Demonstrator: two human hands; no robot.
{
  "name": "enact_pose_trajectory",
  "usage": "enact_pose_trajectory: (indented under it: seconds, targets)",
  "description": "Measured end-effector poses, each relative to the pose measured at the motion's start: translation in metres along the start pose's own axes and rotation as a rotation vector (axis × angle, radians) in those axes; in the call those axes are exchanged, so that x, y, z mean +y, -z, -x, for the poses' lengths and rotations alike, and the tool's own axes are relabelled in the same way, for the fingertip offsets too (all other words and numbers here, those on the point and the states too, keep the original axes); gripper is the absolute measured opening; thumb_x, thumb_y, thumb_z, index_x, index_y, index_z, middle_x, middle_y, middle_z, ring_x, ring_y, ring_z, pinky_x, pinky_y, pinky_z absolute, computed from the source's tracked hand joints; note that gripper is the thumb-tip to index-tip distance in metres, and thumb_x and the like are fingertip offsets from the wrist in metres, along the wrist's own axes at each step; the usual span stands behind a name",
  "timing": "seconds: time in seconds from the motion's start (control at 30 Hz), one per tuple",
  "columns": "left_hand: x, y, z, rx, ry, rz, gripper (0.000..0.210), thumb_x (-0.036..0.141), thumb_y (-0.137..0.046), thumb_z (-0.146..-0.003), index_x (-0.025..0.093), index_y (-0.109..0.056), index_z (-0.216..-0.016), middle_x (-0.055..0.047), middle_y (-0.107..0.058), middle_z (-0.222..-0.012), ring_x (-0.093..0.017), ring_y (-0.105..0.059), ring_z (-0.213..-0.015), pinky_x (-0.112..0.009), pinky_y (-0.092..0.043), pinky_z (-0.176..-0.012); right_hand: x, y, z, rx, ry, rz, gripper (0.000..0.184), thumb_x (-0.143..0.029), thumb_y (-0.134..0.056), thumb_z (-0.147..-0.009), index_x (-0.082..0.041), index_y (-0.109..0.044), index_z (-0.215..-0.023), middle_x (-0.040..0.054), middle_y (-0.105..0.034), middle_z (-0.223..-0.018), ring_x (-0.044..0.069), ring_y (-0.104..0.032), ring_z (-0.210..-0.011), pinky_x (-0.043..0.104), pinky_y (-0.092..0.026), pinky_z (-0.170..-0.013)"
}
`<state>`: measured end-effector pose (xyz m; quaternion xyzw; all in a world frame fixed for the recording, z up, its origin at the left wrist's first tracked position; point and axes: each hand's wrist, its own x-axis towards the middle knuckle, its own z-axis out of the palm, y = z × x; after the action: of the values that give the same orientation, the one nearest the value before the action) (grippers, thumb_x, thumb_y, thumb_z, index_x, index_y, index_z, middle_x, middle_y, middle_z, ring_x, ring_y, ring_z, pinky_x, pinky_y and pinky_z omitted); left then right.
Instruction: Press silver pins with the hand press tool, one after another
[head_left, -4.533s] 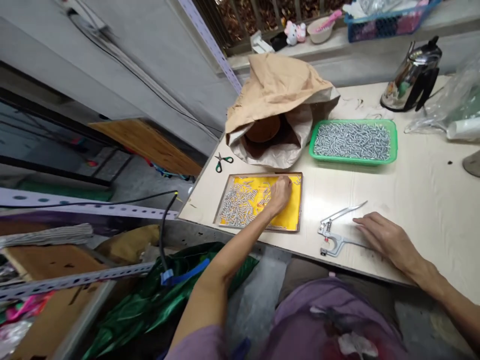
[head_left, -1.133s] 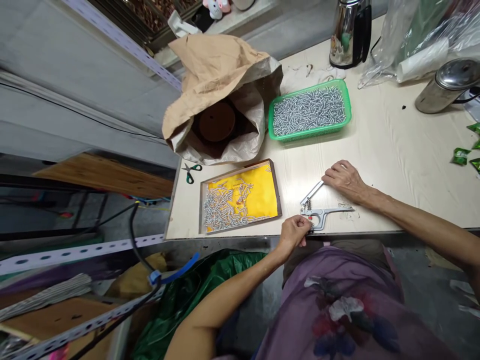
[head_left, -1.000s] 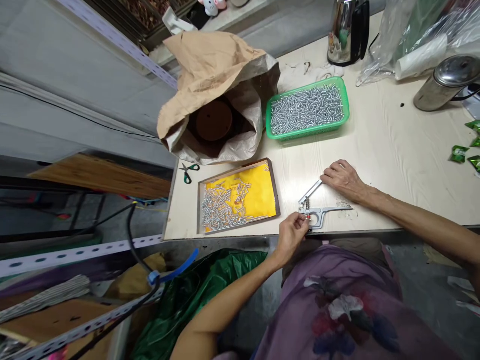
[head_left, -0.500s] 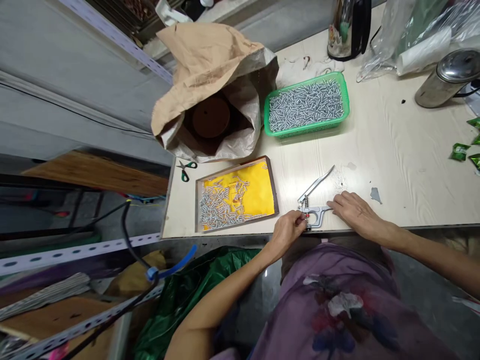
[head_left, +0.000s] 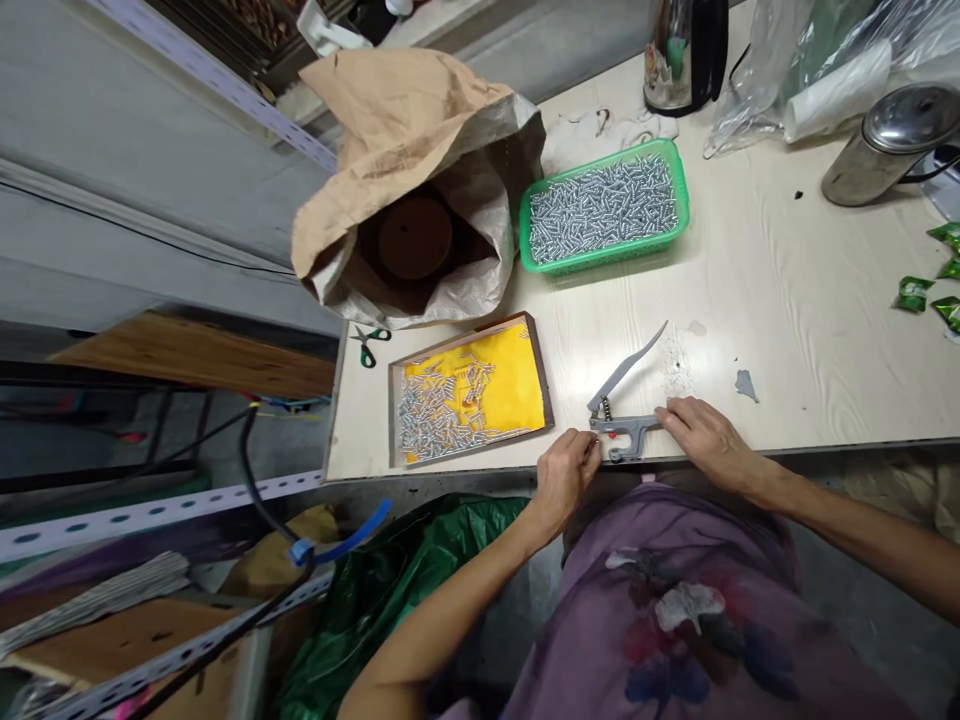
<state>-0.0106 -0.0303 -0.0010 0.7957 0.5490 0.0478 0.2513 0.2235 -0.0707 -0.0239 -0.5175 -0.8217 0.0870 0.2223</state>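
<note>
A grey metal pair of hand-press pliers (head_left: 636, 432) lies at the table's front edge, its long lever raised and a small spring near the hinge. My right hand (head_left: 703, 437) is closed on the end of its lower handle. Beside the pliers' left end, my left hand (head_left: 564, 478) is pinched; what sits between the fingertips is too small to make out. To the left of that hand is a shallow tray (head_left: 550, 415) with a yellow bottom, strewn with small silvery metal pieces (head_left: 431, 415). A green plastic basket (head_left: 600, 262) behind it is full of similar pieces.
A large open paper sack (head_left: 405, 120) stands at the back left, with green-handled scissors (head_left: 367, 350) in front of it. A kettle (head_left: 682, 60), a steel mug (head_left: 877, 150) and green wrapped packets (head_left: 913, 293) are at the back and right.
My left hand has drawn back slightly left from the pliers, so more of their jaw shows. The right hand keeps hold of the handle. The camera view has shifted a little.
</note>
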Motion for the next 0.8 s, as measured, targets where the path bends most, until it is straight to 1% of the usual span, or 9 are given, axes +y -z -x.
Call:
enact_pose_trajectory:
  seconds: [0.1,0.17,0.23,0.4,0.53,0.6,0.67,0.73,0.8]
  targets:
    - [-0.001,-0.003,-0.004,0.029,0.146,0.193,0.011,0.019,-0.057,-0.082,0.017,-0.067,-0.080,-0.001,-0.063,-0.072,-0.012,-0.056,-0.065,-0.021,-0.040,-0.063,0.001,-0.007,0.005,0.060,0.004,0.032,0.040,-0.005,-0.033,-0.091,-0.015,-0.062,-0.115,0.0124,-0.063,-0.096,0.021,-0.058,-0.088,0.037,-0.051,-0.078]
    - [0.000,0.000,-0.009,-0.019,0.279,0.289,0.009,0.017,-0.059,-0.078,0.016,-0.067,-0.074,0.001,-0.061,-0.065,-0.011,-0.053,-0.059,-0.020,-0.038,-0.057,0.002,-0.010,0.007,0.106,0.004,0.054,0.037,-0.006,-0.035,-0.091,-0.015,-0.062,-0.116,0.0129,-0.064,-0.097,0.021,-0.058,-0.089,0.036,-0.052,-0.078]
    - [0.001,0.004,-0.014,-0.056,0.332,0.294,0.007,0.015,-0.060,-0.075,0.015,-0.066,-0.070,0.002,-0.059,-0.062,-0.010,-0.052,-0.057,-0.019,-0.036,-0.056,0.003,-0.012,0.008,0.128,-0.012,0.049,0.037,-0.006,-0.036,-0.092,-0.015,-0.061,-0.118,0.0132,-0.064,-0.100,0.021,-0.058,-0.090,0.036,-0.052,-0.079]
    - [0.004,0.007,-0.011,-0.024,0.205,0.079,0.007,0.015,-0.059,-0.075,0.017,-0.065,-0.073,0.001,-0.063,-0.070,-0.011,-0.056,-0.066,-0.021,-0.039,-0.063,0.003,-0.013,0.009,0.129,-0.040,0.006,0.039,-0.006,-0.039,-0.091,-0.017,-0.060,-0.122,0.0131,-0.063,-0.104,0.021,-0.059,-0.094,0.037,-0.052,-0.082]
    - [0.002,0.001,-0.006,0.037,0.089,0.159,0.011,0.014,-0.056,-0.077,0.018,-0.065,-0.072,-0.002,-0.064,-0.073,-0.013,-0.059,-0.072,-0.023,-0.043,-0.069,0.003,-0.013,0.010,0.122,-0.040,0.012,0.040,-0.006,-0.039,-0.091,-0.018,-0.060,-0.122,0.0128,-0.064,-0.104,0.022,-0.059,-0.096,0.037,-0.053,-0.083]
    - [0.000,0.001,-0.008,0.014,0.178,0.298,0.008,0.016,-0.058,-0.076,0.017,-0.064,-0.071,-0.001,-0.062,-0.069,-0.012,-0.058,-0.066,-0.021,-0.043,-0.063,0.003,-0.013,0.009,0.123,-0.035,0.014,0.039,-0.006,-0.039,-0.091,-0.018,-0.060,-0.122,0.0125,-0.064,-0.104,0.022,-0.059,-0.095,0.036,-0.053,-0.082]
    - [0.000,0.003,-0.011,-0.079,0.356,0.513,0.010,0.024,-0.062,-0.076,0.016,-0.063,-0.071,0.001,-0.060,-0.061,-0.010,-0.053,-0.054,-0.019,-0.039,-0.051,0.003,-0.012,0.009,0.137,-0.021,0.029,0.038,-0.007,-0.039,-0.091,-0.017,-0.060,-0.121,0.0129,-0.063,-0.103,0.021,-0.059,-0.095,0.036,-0.052,-0.082]
    - [0.002,0.004,-0.014,-0.172,0.512,0.739,0.021,0.035,-0.066,-0.074,0.014,-0.062,-0.073,0.002,-0.058,-0.057,-0.007,-0.047,-0.044,-0.018,-0.032,-0.041,0.002,-0.012,0.009,0.158,-0.008,0.047,0.036,-0.006,-0.039,-0.092,-0.014,-0.060,-0.119,0.0134,-0.063,-0.102,0.021,-0.058,-0.094,0.035,-0.052,-0.082]
    - [0.005,0.004,-0.015,-0.202,0.595,0.893,0.031,0.043,-0.070,-0.070,0.013,-0.061,-0.075,0.004,-0.055,-0.052,-0.005,-0.042,-0.038,-0.017,-0.026,-0.036,0.002,-0.012,0.008,0.152,-0.013,0.045,0.035,-0.006,-0.039,-0.092,-0.014,-0.060,-0.118,0.0134,-0.063,-0.101,0.021,-0.058,-0.094,0.035,-0.052,-0.082]
